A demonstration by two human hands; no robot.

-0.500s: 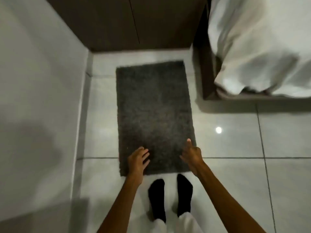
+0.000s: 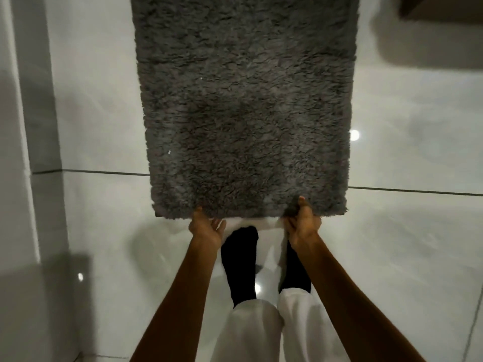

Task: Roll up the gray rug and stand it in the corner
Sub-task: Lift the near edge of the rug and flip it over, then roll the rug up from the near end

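The shaggy gray rug [image 2: 245, 105] lies flat on the white tiled floor and runs off the top of the view. Its near edge is lifted slightly, showing a pale underside. My left hand [image 2: 206, 228] grips that near edge toward the left corner, thumb on top of the pile. My right hand [image 2: 302, 223] grips the same edge toward the right corner, fingers curled under and thumb up over the pile. The far end of the rug is out of view.
A white wall [image 2: 18, 152] runs along the left side. My feet in black socks [image 2: 241, 262] stand just behind the rug's near edge. A dark furniture base [image 2: 441, 9] sits at the top right. Glossy floor tiles [image 2: 413, 244] spread to the right.
Both hands have dropped from hovering over the rug to gripping its near edge, which is now lifted a little. The view has moved closer and lower over the rug.
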